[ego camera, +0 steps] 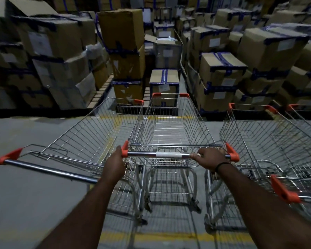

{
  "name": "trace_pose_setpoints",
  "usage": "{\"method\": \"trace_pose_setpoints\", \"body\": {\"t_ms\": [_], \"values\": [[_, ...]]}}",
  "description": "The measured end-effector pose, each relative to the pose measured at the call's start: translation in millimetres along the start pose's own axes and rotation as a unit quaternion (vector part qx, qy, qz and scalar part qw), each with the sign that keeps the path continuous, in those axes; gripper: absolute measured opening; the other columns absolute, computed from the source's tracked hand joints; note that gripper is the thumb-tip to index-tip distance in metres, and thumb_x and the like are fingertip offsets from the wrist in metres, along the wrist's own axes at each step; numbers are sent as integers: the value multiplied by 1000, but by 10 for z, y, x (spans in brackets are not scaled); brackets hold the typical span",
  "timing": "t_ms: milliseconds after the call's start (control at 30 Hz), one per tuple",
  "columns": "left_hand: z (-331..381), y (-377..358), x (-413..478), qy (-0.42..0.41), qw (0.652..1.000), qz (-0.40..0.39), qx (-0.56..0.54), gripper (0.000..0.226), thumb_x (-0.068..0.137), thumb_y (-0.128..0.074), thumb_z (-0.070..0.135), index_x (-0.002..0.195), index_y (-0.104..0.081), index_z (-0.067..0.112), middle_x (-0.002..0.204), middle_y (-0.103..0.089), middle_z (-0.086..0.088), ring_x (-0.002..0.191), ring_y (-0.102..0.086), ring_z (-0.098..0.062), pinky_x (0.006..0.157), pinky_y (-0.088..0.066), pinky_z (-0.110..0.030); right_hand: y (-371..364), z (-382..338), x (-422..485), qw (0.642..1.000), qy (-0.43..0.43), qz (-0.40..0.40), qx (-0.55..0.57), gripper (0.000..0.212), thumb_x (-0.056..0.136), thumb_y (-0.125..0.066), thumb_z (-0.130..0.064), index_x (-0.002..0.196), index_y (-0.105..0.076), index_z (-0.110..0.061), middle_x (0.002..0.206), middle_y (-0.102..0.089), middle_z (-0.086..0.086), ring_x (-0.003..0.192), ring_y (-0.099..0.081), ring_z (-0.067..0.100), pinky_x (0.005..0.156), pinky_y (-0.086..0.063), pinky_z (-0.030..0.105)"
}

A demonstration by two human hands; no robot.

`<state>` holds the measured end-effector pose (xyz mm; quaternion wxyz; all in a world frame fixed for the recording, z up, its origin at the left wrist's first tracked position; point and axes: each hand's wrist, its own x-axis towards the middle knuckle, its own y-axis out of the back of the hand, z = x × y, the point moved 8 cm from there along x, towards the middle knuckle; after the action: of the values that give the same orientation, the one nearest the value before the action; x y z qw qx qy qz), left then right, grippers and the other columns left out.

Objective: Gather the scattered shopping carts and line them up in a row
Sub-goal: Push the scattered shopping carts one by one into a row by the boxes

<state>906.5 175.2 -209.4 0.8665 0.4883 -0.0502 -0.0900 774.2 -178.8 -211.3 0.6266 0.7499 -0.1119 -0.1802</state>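
Between two parked carts, the middle cart (171, 133) is held by its handle bar (169, 155). The right hand (209, 159) is wrapped closed over the bar near the right orange end cap. The left hand (116, 161) is placed at the left orange end cap (124, 150); its fingers are turned away from the camera, so it cannot be told whether they are closed around the bar or only pressed against it.

The left cart (90, 130) is angled, with its front corner close against the middle cart's basket and its handle splayed outward. The right cart (269, 139) stands just beside, roughly parallel. A further cart (305, 112) is cut off at the right edge.

Hazards, as judged:
- Snagging of wire baskets may be caused by the left cart's slant if the middle cart is pushed forward.
- The left knuckles may be pinched between the end cap and the left cart's frame, since the gap there is narrow.
- The stacked cardboard boxes (163, 87) ahead may be struck if the push is not stopped in time.
- An uneven row may result unless the left cart is straightened.

Limits of visibility: the scene is dim and blurred at the edges. Wheel contact is obscured by overlapping frames and shadows. A yellow floor line (169, 237) is partly covered, so its use as an alignment mark cannot be confirmed.
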Motion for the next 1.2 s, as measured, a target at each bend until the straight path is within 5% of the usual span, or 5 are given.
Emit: {"method": "trace_pose_setpoints", "body": {"t_ms": [167, 400, 633, 767, 1200], "values": [[19, -28, 89, -25, 999, 3, -36, 31, 98, -51, 3, 111, -57, 31, 89, -62, -1, 84, -64, -28, 74, -54, -40, -32, 53, -46, 1000, 9, 4, 3, 55, 88, -30, -79, 87, -59, -33, 94, -68, -3, 100, -62, 22, 106, -31, 54], [512, -341, -152, -209, 966, -18, 154, 67, 78, -67, 4, 140, -52, 25, 156, -38, -6, 147, -26, -30, 123, -12, -55, -54, 64, -243, 1000, 11, -1, 7, 56, 87, -30, -79, 88, -58, -30, 79, -55, -6, 96, -61, 25, 105, -34, 55], [743, -605, -303, -234, 960, -54, 143, 63, 81, -49, 77, 114, -68, 27, 106, -68, 1, 103, -60, -23, 97, -43, -41, -49, 118, -527, 1000, 12, -6, -11, 58, 92, -31, -76, 92, -61, -27, 91, -65, -1, 98, -61, 25, 99, -29, 50], [805, -568, -450, -215, 966, -59, 129, 60, 83, -46, 76, 91, -72, 22, 85, -68, 0, 88, -64, -23, 78, -42, -35, -108, 194, -644, 1000, 25, -10, -11, 59, 86, -27, -81, 78, -51, -28, 79, -56, -5, 91, -60, 24, 100, -34, 50], [659, -476, -1030, -182, 976, -72, 98, 81, 69, -27, 82, 88, -70, 16, 85, -67, -5, 86, -62, -27, 71, -42, -37, -147, 124, -1111, 997, 76, 24, -8, 59, 91, -35, -76, 79, -56, -23, 86, -66, 1, 90, -60, 24, 83, -30, 44]]}}
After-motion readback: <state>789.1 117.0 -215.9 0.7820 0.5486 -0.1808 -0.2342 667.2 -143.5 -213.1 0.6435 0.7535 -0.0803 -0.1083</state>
